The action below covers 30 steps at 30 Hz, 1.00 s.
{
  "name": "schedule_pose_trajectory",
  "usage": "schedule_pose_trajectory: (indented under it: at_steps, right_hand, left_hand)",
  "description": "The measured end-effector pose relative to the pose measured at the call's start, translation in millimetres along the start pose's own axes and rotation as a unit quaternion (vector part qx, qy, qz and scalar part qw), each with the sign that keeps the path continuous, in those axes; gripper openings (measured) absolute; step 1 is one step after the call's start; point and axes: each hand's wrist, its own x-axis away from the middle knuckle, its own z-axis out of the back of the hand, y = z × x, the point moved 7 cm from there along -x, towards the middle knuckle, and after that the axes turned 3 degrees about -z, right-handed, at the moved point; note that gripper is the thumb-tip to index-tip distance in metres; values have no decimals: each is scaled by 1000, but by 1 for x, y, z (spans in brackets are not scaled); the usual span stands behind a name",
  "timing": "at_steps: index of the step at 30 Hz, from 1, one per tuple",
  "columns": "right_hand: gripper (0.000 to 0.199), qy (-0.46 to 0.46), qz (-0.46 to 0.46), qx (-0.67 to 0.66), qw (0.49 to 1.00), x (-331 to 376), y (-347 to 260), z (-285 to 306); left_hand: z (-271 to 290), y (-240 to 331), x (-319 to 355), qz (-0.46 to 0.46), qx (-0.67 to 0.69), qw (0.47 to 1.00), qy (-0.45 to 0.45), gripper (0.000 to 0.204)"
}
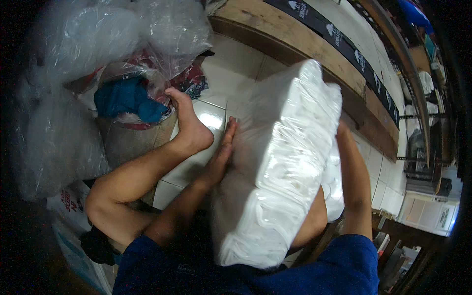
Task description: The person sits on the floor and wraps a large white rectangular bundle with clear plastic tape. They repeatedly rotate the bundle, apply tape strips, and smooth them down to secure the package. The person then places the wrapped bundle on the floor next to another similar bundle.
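A large bundle of white folded plastic sheets or bags, wrapped in clear film, stands tilted over my lap between my hands. My left hand presses along its left side, fingers stretched out toward the far end. At the right side, my right hand grips the bundle near its far edge; most of its fingers are hidden behind the wrapping. Another white plastic-wrapped piece shows beneath the bundle, beside my right forearm.
Big clear plastic bags fill the left, near an open sack with blue cloth. A long wooden beam with a black printed strap crosses the far side. Shelving stands at right. My bare foot rests on white floor tiles.
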Motion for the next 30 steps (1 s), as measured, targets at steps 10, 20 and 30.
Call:
schedule_pose_trajectory:
  at_steps: [10, 20, 30]
  right_hand:
    - [66, 47, 63, -39, 996, 30, 31, -45]
    - [76, 293, 59, -16, 954, 64, 8, -125]
    - [78, 268, 166, -152, 937, 83, -25, -174]
  left_hand:
    - [-23, -57, 133, 188, 233, 950, 88, 66]
    - [14, -44, 168, 190, 270, 930, 161, 62]
    - [43, -27, 169, 145, 310, 922, 179, 59]
